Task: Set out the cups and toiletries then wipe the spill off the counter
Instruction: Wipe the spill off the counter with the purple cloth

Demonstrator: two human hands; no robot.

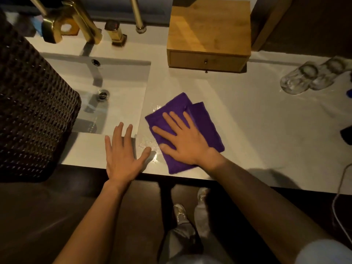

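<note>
While the right hand (pixel 183 139) is pressed flat, fingers spread wide, on a folded purple cloth (pixel 202 121), the cloth is laid on the white counter (pixel 247 121) just right of the sink (pixel 118 96), near the front edge. A wet patch of spilled water (pixel 147 146) is seen glinting between the two hands, touching the cloth's left edge. The left hand (pixel 122 155) is held open and empty, palm down, at the sink's front right corner; contact with the counter cannot be confirmed. Two clear glass cups (pixel 301 79) are stood side by side at far right, seemingly upside down, though blur makes that uncertain. A wooden drawer box (pixel 208 35) is set behind the cloth. Brass faucet (pixel 76 20) is cropped at top. A dark waffle-weave towel (pixel 28 103) hides the sink's left part. Dark and blue items at the right edge are cut off, unidentifiable.
</note>
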